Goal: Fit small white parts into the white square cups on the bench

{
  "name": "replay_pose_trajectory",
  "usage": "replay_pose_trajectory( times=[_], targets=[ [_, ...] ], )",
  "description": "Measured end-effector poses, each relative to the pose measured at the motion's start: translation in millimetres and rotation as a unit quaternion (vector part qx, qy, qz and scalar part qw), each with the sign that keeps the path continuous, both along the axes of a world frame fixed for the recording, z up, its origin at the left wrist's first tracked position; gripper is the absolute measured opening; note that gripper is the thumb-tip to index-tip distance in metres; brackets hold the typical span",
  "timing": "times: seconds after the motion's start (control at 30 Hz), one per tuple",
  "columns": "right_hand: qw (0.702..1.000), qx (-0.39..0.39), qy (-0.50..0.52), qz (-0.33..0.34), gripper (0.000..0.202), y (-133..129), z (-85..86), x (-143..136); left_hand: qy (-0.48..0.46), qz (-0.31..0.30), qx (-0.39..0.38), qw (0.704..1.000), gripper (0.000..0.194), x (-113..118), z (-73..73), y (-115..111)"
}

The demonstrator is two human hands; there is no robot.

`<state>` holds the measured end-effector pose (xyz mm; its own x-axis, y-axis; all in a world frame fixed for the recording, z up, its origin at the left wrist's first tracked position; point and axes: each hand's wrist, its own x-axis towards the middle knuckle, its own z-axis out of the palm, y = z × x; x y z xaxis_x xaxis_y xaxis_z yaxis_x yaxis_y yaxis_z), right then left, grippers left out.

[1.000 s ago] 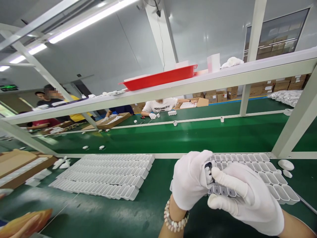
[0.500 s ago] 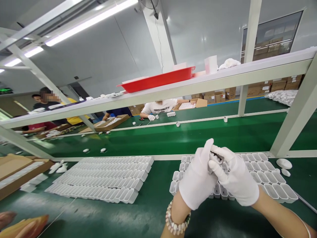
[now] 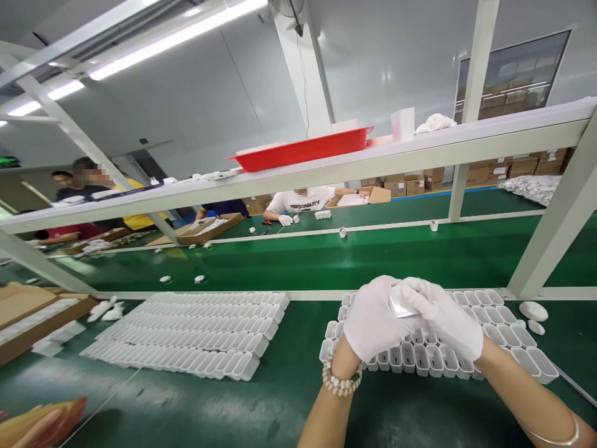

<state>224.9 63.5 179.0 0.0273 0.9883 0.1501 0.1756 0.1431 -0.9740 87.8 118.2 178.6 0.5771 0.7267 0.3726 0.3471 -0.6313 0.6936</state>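
- Shelf (image 3: 466,148): long, white, runs across above the work; red tray (image 3: 303,152) sits on it.
- Green bench (image 3: 233,410): everything nearby stands on this.
- Left block of cups (image 3: 186,336): white, open-topped, tight rows, well apart from the hands.
- Right block of cups (image 3: 433,358): same kind, under and around the hands; several front-row ones show a dark mark inside.
- Left hand (image 3: 377,320): white glove, bead bracelet (image 3: 342,379) at wrist; fingers curl round the piece from its side, tips mostly hidden.
- Right hand (image 3: 450,317): white glove, fingers bent together and pressing onto the piece's upper edge; thumb not clear.
- Step, as judged: two-handed handling of one piece, up close. Next move calls for a steady grip, tips clear of the cup rims.
- Small shiny piece (image 3: 399,303): between the gloves, above the right block. Pale silvery face, bright glare, straight lower edge; rest covered, so full shape can't tell.
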Motion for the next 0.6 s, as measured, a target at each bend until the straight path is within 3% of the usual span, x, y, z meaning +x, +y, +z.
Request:
replay_pose_trajectory(
  times=[0.1, 0.2, 0.3, 0.4, 0.5, 0.6],
  targets=[
    [0.999, -0.012, 0.037, -0.003, 0.049, 2, 0.1, 3, 0.002, 0.033, 0.005, 0.999, 0.040, 6, -4.8, 1],
    [0.993, -0.041, 0.108, 0.011, 0.046, 8, -3.3, 5, 0.007, 0.025, -0.045, 0.999, 0.044, 10, -8.3, 7],
    [0.977, -0.089, 0.183, 0.070, 0.050, 20, -13.6, 9, 0.040, 0.011, -0.072, 0.997, 0.069, 0, -8.9, 18],
    [0.982, -0.115, 0.146, 0.039, 0.057, 36, -26.8, 16, 0.100, 0.066, -0.052, 0.991, 0.087, -31, -3.6, 27],
    [0.992, -0.109, 0.059, -0.039, 0.053, 54, -37.0, 30, 0.183, 0.125, -0.047, 0.974, 0.072, -77, 6.0, 27],
    [0.987, -0.101, -0.037, -0.118, 0.040, 77, -43.7, 44, 0.241, 0.157, -0.097, 0.953, 0.066, -121, 11.2, 24]
  ],
)
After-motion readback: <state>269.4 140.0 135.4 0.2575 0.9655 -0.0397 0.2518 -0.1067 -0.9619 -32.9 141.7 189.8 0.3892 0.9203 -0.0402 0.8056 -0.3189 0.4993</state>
